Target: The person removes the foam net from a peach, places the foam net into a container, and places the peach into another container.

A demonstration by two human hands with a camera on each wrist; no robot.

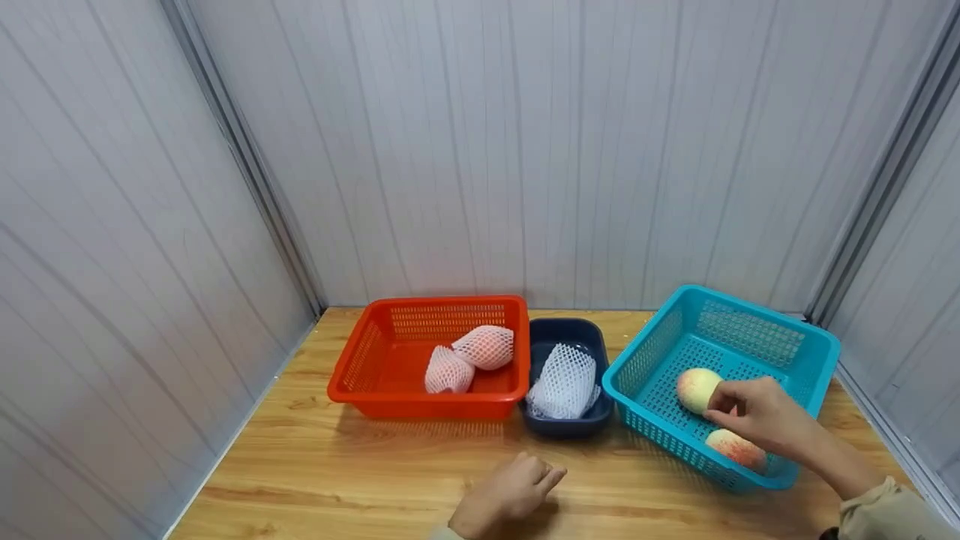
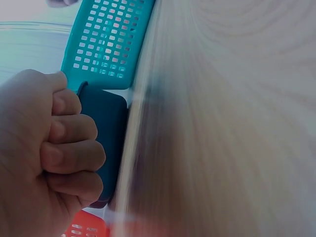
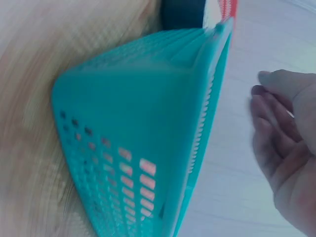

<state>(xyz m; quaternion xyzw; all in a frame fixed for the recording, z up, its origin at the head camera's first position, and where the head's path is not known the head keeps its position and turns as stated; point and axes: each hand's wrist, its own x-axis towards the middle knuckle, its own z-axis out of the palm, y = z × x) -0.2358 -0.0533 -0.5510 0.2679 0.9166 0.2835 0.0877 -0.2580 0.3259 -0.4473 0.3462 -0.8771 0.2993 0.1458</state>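
Observation:
My right hand (image 1: 765,416) is over the teal basket (image 1: 814,345), its fingers loosely bent and holding nothing. Two peaches (image 1: 697,391) show in that basket, one beside the fingertips and one below the hand, which covers part of the basket floor. In the right wrist view the same hand (image 3: 286,133) is above the basket's rim. My left hand (image 1: 510,491) is low in front of the navy bin (image 1: 566,429). The left wrist view shows its fingers (image 2: 76,155) curled into the palm with nothing in them. White foam net sleeves (image 1: 564,382) lie in the bin.
At the left stands a red basket (image 1: 427,407) with two pinkish fruits (image 1: 486,347) in foam nets. The navy bin sits between the two baskets on the wooden table (image 1: 360,480). Pale panels (image 1: 480,150) rise behind and at both sides.

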